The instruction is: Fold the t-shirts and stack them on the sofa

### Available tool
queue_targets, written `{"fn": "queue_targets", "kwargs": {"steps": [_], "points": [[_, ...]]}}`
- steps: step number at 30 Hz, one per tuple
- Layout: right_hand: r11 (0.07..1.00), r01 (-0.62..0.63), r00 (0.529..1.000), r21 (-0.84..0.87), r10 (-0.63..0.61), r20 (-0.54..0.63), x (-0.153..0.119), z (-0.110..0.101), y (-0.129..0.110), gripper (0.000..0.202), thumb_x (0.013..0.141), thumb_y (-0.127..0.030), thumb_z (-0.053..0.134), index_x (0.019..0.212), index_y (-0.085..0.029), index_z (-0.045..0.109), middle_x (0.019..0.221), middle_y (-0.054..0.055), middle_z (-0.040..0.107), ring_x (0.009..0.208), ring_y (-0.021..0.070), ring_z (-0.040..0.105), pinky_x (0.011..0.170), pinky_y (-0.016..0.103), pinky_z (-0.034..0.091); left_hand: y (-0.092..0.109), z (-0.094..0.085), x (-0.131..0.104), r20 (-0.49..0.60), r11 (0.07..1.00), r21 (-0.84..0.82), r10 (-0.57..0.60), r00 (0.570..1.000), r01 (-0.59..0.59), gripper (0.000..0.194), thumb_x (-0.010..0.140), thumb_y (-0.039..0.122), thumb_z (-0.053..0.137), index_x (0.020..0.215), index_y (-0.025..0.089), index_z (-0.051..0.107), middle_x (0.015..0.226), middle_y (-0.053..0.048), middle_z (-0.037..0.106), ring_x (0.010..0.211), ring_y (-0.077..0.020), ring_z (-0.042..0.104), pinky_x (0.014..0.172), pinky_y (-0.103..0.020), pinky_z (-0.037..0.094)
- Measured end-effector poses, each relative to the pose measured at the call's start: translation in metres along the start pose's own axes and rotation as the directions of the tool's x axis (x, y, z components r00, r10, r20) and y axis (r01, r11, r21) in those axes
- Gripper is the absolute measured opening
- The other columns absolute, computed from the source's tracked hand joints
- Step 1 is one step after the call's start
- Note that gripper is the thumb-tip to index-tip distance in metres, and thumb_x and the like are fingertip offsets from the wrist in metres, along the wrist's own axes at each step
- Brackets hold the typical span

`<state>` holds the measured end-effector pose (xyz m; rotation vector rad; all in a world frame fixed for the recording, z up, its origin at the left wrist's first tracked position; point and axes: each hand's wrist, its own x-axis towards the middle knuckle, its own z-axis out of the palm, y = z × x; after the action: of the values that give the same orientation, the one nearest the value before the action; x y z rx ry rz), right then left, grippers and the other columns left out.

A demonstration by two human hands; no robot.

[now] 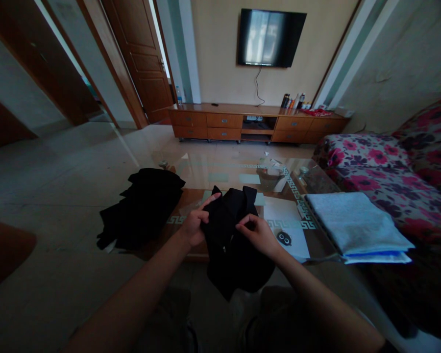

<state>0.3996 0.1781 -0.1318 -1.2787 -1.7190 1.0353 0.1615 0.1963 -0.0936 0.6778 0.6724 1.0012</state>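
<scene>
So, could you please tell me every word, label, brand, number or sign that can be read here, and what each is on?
No words, brands or numbers can be read.
Black garment at both hands: small pale mark, too small to make out.
Bottles on the TV cabinet: any labels are too small.
Round black emblem: two white rings, no legible lettering.

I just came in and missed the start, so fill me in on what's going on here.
A person holds a piece of black cloth at the near side of a glass table. The left hand grips its left side, while the right hand has fingertips on its right side. A dark cloth pile lies at the table's left end, and a pale folded cloth lies at the right.
</scene>
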Motion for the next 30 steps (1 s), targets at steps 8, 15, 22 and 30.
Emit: {"fn": "queue_targets", "kwargs": {"steps": [8, 15, 22, 30], "points": [[0.99, -0.09, 0.996, 0.106, 0.088, 0.022, -0.005, 0.011, 0.013, 0.033, 0.075, -0.028, 0.069, 0.097, -0.025, 0.046, 0.08, -0.004, 0.059, 0.07, 0.0159, 0.059, 0.064, 0.028, 0.047, -0.001, 0.005, -0.002, 0.061, 0.999, -0.044, -0.003, 0.998, 0.006, 0.108, 0.051, 0.012, 0.053, 0.157, 0.021, 0.04, 0.122, -0.009, 0.072, 0.094, -0.0276, 0.072, 0.082, -0.042, 0.058], [0.863, 0.35, 0.924, -0.365, -0.382, -0.018, -0.024, 0.015, -0.026, 0.032, 0.08, -0.025, 0.071, 0.107, -0.022, 0.055, 0.111, 0.009, 0.055, 0.103, 0.0252, 0.054, 0.088, 0.038, 0.048, 0.004, 0.011, -0.003, 0.104, 0.996, -0.09, 0.004, 0.995, 0.005, 0.107, 0.046, 0.014, 0.052, 0.153, 0.018, 0.046, 0.12, -0.009, 0.073, 0.099, -0.0307, 0.072, 0.091, -0.048, 0.056], [0.527, 0.601, 0.749, -0.601, -0.634, 0.193, -0.034, 0.026, -0.024, 0.042, 0.093, -0.02, 0.065, 0.125, -0.048, 0.066, 0.128, 0.004, 0.058, 0.122, 0.0297, 0.047, 0.105, 0.049, 0.033, -0.004, 0.027, -0.008, 0.229, 0.972, -0.177, -0.113, 0.967, 0.155, 0.094, 0.054, 0.02, 0.053, 0.148, 0.015, 0.05, 0.128, -0.011, 0.07, 0.115, -0.0339, 0.067, 0.101, -0.051, 0.049], [0.607, 0.673, 0.731, -0.423, -0.634, 0.252, -0.034, 0.017, -0.047, 0.038, 0.074, -0.015, 0.058, 0.111, -0.026, 0.062, 0.13, 0.008, 0.064, 0.13, 0.0315, 0.049, 0.106, 0.051, 0.031, -0.011, 0.038, -0.008, 0.083, 0.973, 0.193, -0.148, 0.985, 0.13, 0.057, 0.085, 0.029, 0.056, 0.142, 0.028, 0.051, 0.111, -0.006, 0.071, 0.099, -0.0227, 0.068, 0.088, -0.036, 0.051]]}}
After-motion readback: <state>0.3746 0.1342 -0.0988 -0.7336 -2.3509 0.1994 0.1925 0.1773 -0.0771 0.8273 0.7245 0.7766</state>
